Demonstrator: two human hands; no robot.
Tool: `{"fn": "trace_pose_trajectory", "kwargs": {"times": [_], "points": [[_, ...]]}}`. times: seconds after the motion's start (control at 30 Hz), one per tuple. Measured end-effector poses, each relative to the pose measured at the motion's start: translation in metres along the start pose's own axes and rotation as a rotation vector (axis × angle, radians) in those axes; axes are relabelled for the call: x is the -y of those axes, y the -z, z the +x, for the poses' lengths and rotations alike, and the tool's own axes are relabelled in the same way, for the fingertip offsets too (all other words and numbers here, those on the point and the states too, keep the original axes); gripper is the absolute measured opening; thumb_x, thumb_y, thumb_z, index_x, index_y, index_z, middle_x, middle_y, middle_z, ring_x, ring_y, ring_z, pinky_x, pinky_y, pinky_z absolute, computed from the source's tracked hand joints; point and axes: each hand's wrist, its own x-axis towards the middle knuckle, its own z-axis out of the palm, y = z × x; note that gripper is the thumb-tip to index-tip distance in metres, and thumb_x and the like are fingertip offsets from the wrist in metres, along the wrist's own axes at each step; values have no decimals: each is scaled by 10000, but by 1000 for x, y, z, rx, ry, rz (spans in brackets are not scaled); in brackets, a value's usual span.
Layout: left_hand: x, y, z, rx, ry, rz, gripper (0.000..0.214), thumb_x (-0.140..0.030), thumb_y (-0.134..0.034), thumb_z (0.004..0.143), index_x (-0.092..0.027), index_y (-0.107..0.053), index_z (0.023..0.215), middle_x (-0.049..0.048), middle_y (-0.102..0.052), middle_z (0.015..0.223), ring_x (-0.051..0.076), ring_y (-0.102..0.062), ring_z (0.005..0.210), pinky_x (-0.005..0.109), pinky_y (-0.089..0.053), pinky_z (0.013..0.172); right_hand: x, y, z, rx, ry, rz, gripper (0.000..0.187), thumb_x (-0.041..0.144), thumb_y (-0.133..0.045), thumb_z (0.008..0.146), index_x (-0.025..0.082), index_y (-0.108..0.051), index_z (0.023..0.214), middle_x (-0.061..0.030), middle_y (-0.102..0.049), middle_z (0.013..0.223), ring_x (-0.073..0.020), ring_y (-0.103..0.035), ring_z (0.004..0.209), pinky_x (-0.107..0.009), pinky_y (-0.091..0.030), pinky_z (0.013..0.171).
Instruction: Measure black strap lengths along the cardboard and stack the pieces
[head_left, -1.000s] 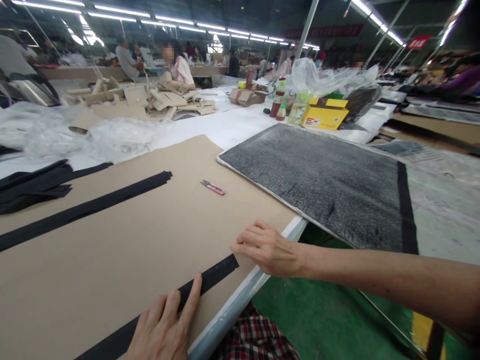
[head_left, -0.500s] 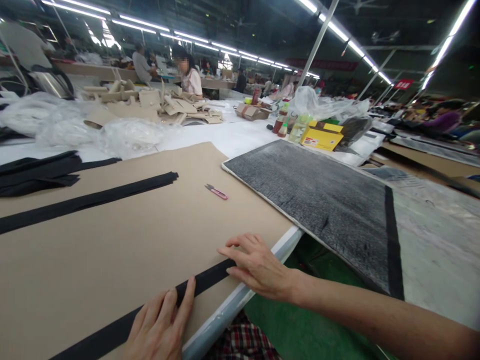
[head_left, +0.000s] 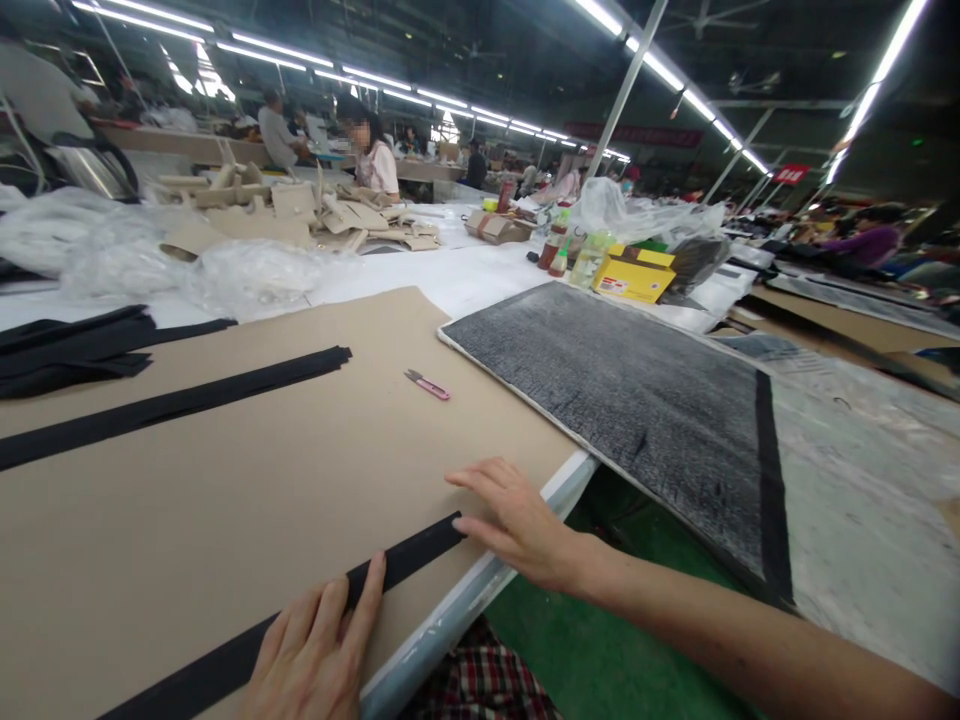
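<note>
A long black fabric strip (head_left: 420, 550) lies along the front edge of the table, on tan sheet material (head_left: 225, 530). My left hand (head_left: 319, 640) rests flat on the strip, fingers spread and pressing it down. At the strip's far end is my right hand (head_left: 517, 525), its thumb close to the end and its fingers apart, holding nothing; whether the thumb touches the strip I cannot tell. Pink thread snips (head_left: 427, 385) lie beyond my hands. Another black strip (head_left: 187, 400) runs parallel, farther back on the left.
A dark grey, rough-surfaced board (head_left: 600, 400) overlaps the table corner at right. A pile of black strips (head_left: 71, 345) sits at left. Behind are plastic bags (head_left: 255, 275), tan pieces (head_left: 300, 205), a yellow box (head_left: 636, 275) and bottles (head_left: 555, 240). Several people work in the background.
The fingers of my right hand have opened and drawn slightly away from the strip's end, which now shows. My left hand stays on the strip. The view has shifted slightly.
</note>
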Motion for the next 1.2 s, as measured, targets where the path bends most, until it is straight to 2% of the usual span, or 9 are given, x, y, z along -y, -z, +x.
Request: {"fn": "trace_pose_trajectory", "kwargs": {"times": [0.27, 0.43, 0.6, 0.7, 0.83, 0.97, 1.1, 1.17, 1.2], "points": [[9, -2, -4, -36, 43, -87, 662, 19, -409, 801, -248, -360, 1405, 48, -611, 1057, 187, -544, 962, 328, -404, 832, 23, -8, 20, 248, -25, -103, 278, 263, -685, 782, 202, -575, 1030, -28, -592, 995, -185, -501, 943, -320, -329, 814], [13, 1, 18, -71, 93, -338, 480, -150, -429, 873, -225, -431, 1346, 65, -586, 1158, 202, -528, 1043, 345, -413, 880, 26, 0, 34, 407, -66, -44, 103, 192, -674, 729, 193, -603, 804, 3, -559, 853, -161, -498, 846, -281, -325, 737], [1, 14, 53, 206, 211, -729, 438, -198, -483, 825, -202, -524, 1261, 70, -623, 1106, 236, -533, 1047, 405, -380, 932, 27, 0, 32, 353, -37, 149, 116, 101, -617, 702, 169, -579, 788, 5, -547, 845, -136, -497, 812, -252, -351, 719], [0, 23, 66, 371, 258, -913, 383, -177, -493, 773, -197, -608, 1137, 56, -662, 1021, 233, -569, 981, 384, -392, 889, 22, -6, 26, 327, -207, 541, 216, 126, -645, 685, 173, -566, 880, 36, -568, 763, -111, -510, 716, -228, -370, 660], [11, 30, 71, 516, 281, -1229, 286, -262, -529, 753, -180, -645, 1002, -7, -657, 768, 167, -580, 743, 263, -405, 671, 19, -16, 19, 221, -406, 1097, 455, 200, -734, 607, 162, -548, 1020, 43, -596, 746, -96, -511, 646, -222, -372, 625], [22, 29, 70, 514, 398, -1427, 273, -333, -593, 736, -151, -627, 937, -31, -594, 663, 128, -522, 645, 237, -356, 602, 31, -21, 14, 158, -506, 1273, 390, 263, -780, 566, 135, -614, 895, 31, -586, 695, -89, -501, 617, -216, -373, 612], [24, 20, 64, 519, 392, -1489, 330, -370, -599, 754, -154, -587, 1003, -25, -604, 671, 128, -537, 621, 242, -378, 585, 43, -22, 12, 112, -523, 1287, 318, 375, -744, 635, 118, -637, 789, 19, -568, 633, -82, -491, 569, -215, -372, 585], [23, 17, 61, 458, 389, -1408, 355, -382, -575, 780, -170, -562, 1065, -16, -622, 706, 150, -575, 660, 263, -421, 613, 46, -23, 13, 90, -529, 1283, 325, 396, -728, 649, 116, -632, 782, 12, -575, 640, -81, -500, 564, -212, -375, 577], [23, 17, 59, 365, 388, -1314, 355, -385, -569, 788, -187, -559, 1083, -2, -641, 764, 170, -600, 726, 288, -447, 666, 47, -24, 13, 85, -540, 1279, 324, 402, -716, 655, 116, -628, 781, 9, -580, 643, -82, -505, 559, -212, -380, 570]]}}
